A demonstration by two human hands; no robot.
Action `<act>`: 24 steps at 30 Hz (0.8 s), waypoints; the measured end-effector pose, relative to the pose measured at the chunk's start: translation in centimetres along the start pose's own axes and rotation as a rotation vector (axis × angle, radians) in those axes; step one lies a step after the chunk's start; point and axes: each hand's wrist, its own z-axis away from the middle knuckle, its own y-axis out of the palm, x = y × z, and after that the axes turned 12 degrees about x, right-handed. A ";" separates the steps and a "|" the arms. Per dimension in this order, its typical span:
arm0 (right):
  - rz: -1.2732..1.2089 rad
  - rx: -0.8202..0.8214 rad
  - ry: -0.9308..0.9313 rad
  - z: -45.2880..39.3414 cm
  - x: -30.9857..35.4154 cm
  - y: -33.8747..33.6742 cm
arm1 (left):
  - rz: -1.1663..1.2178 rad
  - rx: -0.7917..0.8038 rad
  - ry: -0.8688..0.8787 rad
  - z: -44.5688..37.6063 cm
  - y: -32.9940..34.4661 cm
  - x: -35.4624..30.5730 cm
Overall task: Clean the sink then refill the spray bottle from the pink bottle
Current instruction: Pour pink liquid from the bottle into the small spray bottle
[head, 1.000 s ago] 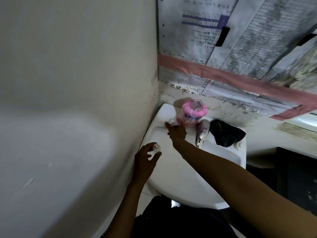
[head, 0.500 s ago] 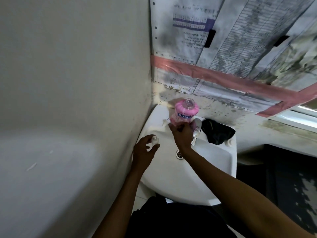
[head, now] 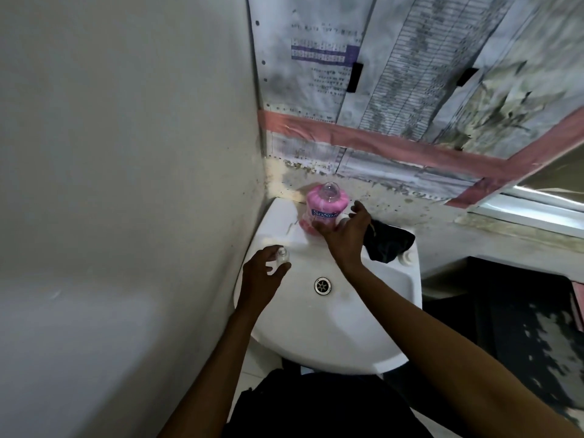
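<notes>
Head view: right hand [head: 343, 232] grips the ribbed pink bottle [head: 325, 207]; left hand [head: 264, 275] pinches a small clear bottle [head: 282, 255].

Both hands [head: 343, 235] forward, fingers [head: 358, 207] curled.

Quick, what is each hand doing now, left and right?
Left hand: holds a small clear bottle.
Right hand: closing on the pink bottle, grip unclear.
</notes>
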 end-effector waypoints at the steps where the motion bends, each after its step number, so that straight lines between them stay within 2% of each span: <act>1: 0.017 0.044 0.011 -0.4 0.3 -0.2 | -0.003 0.002 0.001 0.1 -0.1 -0.1; 7: -0.010 0.141 -0.019 -2.0 1.6 -0.5 | 0.001 -0.012 -0.004 1.0 -0.6 -0.2; 15: -0.082 0.127 0.003 -1.4 1.8 -1.0 | 0.047 -0.040 -0.029 2.4 -1.2 -0.3; 24: -0.111 0.089 -0.055 0.3 2.1 -1.8 | 0.062 -0.056 -0.011 3.3 -0.7 -0.6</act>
